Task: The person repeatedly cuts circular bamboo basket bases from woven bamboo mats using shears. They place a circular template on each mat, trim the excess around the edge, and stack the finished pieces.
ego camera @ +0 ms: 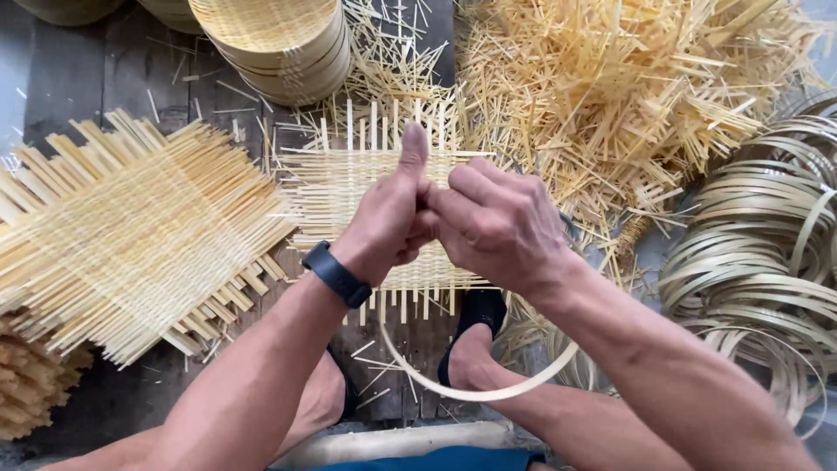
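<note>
Dark worn wooden plank floor (113, 78), daylight from above, pale grey ground at the edges

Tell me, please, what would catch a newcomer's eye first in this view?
First, the left hand and right hand pressed together at centre, thumb raised, over a small square woven mat, with a thin curved strip looping below the wrists. A stack of woven mats lies left, loose splints are heaped upper right, and coiled hoops sit far right.
</note>
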